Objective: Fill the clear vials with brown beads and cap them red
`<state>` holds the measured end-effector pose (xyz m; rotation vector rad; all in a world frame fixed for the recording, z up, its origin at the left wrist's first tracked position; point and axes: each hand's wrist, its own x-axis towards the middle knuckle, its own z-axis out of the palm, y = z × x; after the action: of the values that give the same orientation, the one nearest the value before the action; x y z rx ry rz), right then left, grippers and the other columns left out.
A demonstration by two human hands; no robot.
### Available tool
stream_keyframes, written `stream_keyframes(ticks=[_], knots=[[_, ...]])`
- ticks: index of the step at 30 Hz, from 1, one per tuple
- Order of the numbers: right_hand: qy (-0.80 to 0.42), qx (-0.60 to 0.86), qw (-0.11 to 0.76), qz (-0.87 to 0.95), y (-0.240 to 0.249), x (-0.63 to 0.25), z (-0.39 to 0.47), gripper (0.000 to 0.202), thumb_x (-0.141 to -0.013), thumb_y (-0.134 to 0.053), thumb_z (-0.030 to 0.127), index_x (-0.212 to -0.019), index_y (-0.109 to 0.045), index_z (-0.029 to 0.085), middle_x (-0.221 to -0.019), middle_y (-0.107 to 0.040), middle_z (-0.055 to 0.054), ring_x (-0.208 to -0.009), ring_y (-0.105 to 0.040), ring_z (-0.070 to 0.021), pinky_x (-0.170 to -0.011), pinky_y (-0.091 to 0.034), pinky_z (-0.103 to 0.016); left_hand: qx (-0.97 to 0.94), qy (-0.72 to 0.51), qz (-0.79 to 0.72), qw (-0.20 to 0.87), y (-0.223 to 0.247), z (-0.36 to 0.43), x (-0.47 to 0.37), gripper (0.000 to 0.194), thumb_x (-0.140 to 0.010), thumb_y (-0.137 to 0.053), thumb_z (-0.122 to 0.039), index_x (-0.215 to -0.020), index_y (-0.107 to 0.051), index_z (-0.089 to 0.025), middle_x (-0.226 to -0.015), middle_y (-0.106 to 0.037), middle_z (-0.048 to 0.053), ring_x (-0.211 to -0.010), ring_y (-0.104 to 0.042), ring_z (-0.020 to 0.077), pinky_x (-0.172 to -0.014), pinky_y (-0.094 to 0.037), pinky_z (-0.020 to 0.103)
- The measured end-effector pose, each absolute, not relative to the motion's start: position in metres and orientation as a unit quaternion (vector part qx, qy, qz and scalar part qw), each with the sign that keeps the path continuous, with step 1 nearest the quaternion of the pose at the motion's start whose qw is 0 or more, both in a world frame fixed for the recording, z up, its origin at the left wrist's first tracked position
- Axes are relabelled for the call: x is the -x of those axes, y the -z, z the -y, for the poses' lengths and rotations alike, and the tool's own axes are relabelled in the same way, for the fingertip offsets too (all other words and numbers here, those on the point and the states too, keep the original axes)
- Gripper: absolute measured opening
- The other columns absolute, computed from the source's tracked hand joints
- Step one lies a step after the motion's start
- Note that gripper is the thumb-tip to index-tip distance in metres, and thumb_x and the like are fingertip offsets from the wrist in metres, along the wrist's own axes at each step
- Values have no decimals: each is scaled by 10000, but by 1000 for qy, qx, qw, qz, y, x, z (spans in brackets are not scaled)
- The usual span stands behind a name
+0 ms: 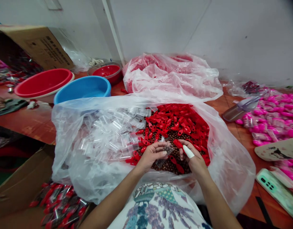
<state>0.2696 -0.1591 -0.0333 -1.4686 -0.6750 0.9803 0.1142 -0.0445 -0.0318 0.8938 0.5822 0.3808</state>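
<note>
Red piece (178, 143) juts from the half-curled right hand (184, 149), pinched between fingers.

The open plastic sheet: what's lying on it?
The plastic sheet holds clear tubes on the left, red pieces on the right and small brown balls among the red pieces. Whatever lies beneath these heaps is covered.

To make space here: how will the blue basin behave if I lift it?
The blue basin is probably stiff: its rim keeps a smooth oval. It looks light for its size, with thin walls. The plastic sheet at its front may drag.
</note>
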Motion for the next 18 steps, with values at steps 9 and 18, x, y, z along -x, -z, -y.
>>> stream_keyframes(ticks=[9, 18], knots=[[-381, 660, 523, 382, 30, -265, 157, 301, -843, -518, 345, -1107, -605, 231, -808, -660, -26, -693, -605, -166, -640, -505, -303, -426, -155, -292, 842, 35, 47, -117, 393, -620, -770, -233, -981, -642, -148, -1002, -670, 92, -894, -621, 200, -757, -502, 308], [-156, 699, 407, 567, 46, -256, 161, 508, -840, -538, 305, -1327, -420, 222, -1245, -564, -109, -1135, -534, -254, -956, -434, -441, -396, -176, -290, 853, 36, 54, -119, 416, -624, -770, -250, -1003, -628, -153, -947, -676, 74, -812, -633, 175, -724, -498, 286]])
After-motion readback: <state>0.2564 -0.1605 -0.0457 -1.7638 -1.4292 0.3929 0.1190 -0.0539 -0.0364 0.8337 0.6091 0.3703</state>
